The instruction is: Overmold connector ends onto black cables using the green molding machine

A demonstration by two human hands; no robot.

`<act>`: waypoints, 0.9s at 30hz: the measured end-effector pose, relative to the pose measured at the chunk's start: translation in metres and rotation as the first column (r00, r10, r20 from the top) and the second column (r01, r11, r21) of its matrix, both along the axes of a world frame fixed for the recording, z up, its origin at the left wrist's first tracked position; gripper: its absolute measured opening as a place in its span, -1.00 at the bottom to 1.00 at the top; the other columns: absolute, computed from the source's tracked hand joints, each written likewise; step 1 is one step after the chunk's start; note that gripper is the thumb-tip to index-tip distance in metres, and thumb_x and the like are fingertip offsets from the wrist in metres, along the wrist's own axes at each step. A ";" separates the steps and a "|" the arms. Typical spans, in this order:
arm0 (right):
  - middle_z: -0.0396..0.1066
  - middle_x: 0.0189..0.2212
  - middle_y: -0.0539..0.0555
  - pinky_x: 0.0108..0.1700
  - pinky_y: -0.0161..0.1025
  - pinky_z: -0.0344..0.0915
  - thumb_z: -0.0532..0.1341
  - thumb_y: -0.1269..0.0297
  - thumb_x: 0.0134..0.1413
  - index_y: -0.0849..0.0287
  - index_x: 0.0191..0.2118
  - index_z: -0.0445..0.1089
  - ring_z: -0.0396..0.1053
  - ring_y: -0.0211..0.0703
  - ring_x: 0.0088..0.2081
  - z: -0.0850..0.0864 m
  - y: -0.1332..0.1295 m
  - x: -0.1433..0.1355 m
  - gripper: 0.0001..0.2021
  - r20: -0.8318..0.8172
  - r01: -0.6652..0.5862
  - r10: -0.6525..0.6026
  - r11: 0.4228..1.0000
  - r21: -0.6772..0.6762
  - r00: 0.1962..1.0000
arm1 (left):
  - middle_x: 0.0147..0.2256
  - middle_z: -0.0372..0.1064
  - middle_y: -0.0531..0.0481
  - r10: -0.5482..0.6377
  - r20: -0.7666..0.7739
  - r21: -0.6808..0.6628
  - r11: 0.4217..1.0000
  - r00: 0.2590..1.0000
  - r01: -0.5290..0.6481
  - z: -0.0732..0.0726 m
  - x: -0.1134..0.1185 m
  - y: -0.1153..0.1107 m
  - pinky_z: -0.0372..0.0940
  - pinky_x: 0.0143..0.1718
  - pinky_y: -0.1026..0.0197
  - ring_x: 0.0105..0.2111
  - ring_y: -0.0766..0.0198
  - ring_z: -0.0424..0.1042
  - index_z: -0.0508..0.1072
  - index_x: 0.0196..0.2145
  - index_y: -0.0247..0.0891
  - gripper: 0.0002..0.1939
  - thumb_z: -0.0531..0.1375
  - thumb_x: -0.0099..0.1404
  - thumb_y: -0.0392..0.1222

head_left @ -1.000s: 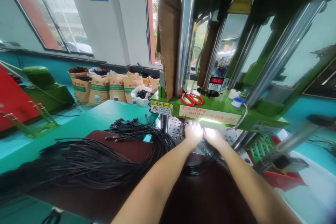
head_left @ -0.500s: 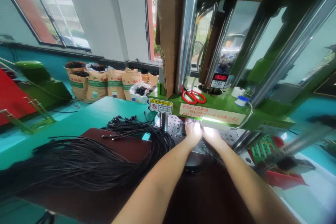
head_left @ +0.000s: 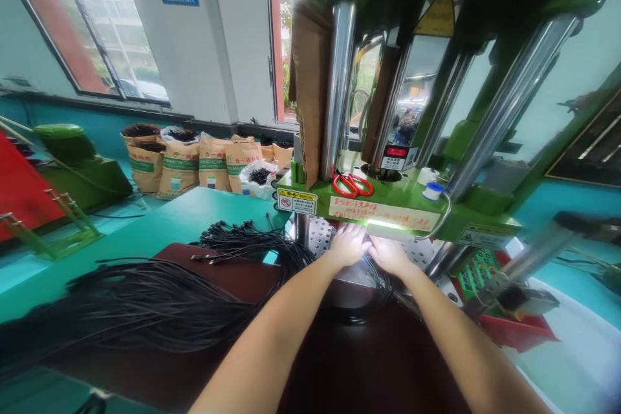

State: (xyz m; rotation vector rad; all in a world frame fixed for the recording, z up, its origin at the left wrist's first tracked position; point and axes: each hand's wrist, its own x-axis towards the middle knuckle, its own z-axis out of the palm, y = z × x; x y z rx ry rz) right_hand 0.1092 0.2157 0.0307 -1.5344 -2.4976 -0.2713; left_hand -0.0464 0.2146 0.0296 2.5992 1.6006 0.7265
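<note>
Both of my hands reach under the green upper plate of a press (head_left: 310, 223), over a lit metal mould area. My left hand (head_left: 350, 246) lies palm down with its fingers stretched forward. Beside it, nearly touching at the thumbs, is my right hand (head_left: 389, 255); its fingertips are hidden and washed out by the light. Black cables (head_left: 377, 277) come out below the hands and curl toward me over the dark table edge. Whatever lies under the palms cannot be made out. A perforated metal plate (head_left: 320, 235) shows left of my hands.
A big bundle of black cables (head_left: 160, 304) spreads over the brown board at left. Red-handled scissors (head_left: 352, 185) and a blue-white spool (head_left: 433, 191) rest on the press plate. Steel columns (head_left: 339, 90) flank the work area. Red bin (head_left: 519, 331) at right; filled sacks (head_left: 182, 165) behind.
The view has shifted slightly, showing more of the press's top. My left hand's fingers now show stretched forward, where before the hand was glaring and more bunched. Both hands remain under the plate.
</note>
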 end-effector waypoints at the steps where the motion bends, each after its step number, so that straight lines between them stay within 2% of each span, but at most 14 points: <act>1: 0.37 -0.10 0.23 -0.05 -0.16 0.13 -0.03 0.20 0.16 0.25 -0.03 0.29 0.30 0.00 -0.09 -0.001 0.001 0.001 -0.64 0.002 -0.012 0.012 1.000 -0.016 1.000 | 0.04 0.20 -0.08 -0.047 -0.016 -0.002 0.999 0.999 0.047 -0.002 -0.003 0.002 -0.01 0.07 0.08 0.05 0.17 0.10 0.23 0.02 -0.23 -0.57 -0.08 0.27 0.01; 5: 0.35 -0.07 0.20 -0.01 -0.16 0.09 -0.06 0.24 0.16 0.23 0.00 0.28 0.27 -0.01 -0.05 -0.001 0.005 0.001 -0.64 0.000 -0.015 0.015 0.997 -0.071 1.000 | 0.09 0.12 -0.11 -0.125 -0.031 -0.061 0.991 0.992 0.123 -0.009 -0.009 0.012 -0.03 0.09 0.04 0.09 0.15 0.06 0.17 0.07 -0.26 -0.47 -0.15 0.27 0.10; 13: 0.40 -0.15 0.23 -0.07 -0.16 0.13 -0.13 0.22 0.18 0.24 -0.12 0.38 0.30 0.01 -0.11 0.000 0.013 -0.006 -0.60 -0.010 0.080 -0.082 0.986 -0.149 0.997 | 0.06 0.16 -0.13 -0.098 -0.029 -0.216 0.972 0.995 0.089 -0.006 -0.005 0.025 -0.02 0.08 0.02 0.08 0.10 0.08 0.10 0.12 -0.25 -0.44 -0.18 0.27 0.09; 19: 0.36 -0.09 0.19 -0.08 -0.15 0.13 -0.16 0.14 0.21 0.21 -0.09 0.35 0.29 0.00 -0.09 0.004 0.005 0.010 -0.58 -0.038 0.108 -0.114 0.985 -0.132 0.993 | 0.15 0.03 -0.09 -0.097 -0.058 -0.278 0.957 0.994 0.078 0.001 -0.030 0.018 0.05 0.04 0.03 0.09 0.09 0.07 0.01 0.16 -0.17 -0.41 -0.17 0.26 0.15; 22: 0.32 -0.04 0.22 -0.04 -0.13 0.09 -0.13 0.15 0.19 0.24 -0.07 0.33 0.25 0.02 -0.04 0.000 0.005 0.016 -0.59 -0.040 0.108 -0.115 0.986 -0.130 0.993 | 0.16 0.02 -0.07 -0.079 -0.062 -0.308 0.950 0.995 0.056 0.000 -0.036 0.019 0.06 0.04 0.00 0.09 0.06 0.09 0.00 0.16 -0.13 -0.40 -0.18 0.24 0.19; 27: 0.35 -0.06 0.21 -0.03 -0.14 0.10 -0.15 0.12 0.20 0.23 -0.10 0.36 0.27 0.01 -0.05 -0.006 0.011 0.015 -0.56 -0.053 0.124 -0.132 0.983 -0.137 0.990 | 0.16 0.00 -0.11 -0.036 -0.076 -0.327 0.945 0.996 0.009 -0.005 -0.028 0.022 -0.01 0.08 -0.01 0.12 0.07 0.04 0.01 0.15 -0.16 -0.40 -0.19 0.25 0.19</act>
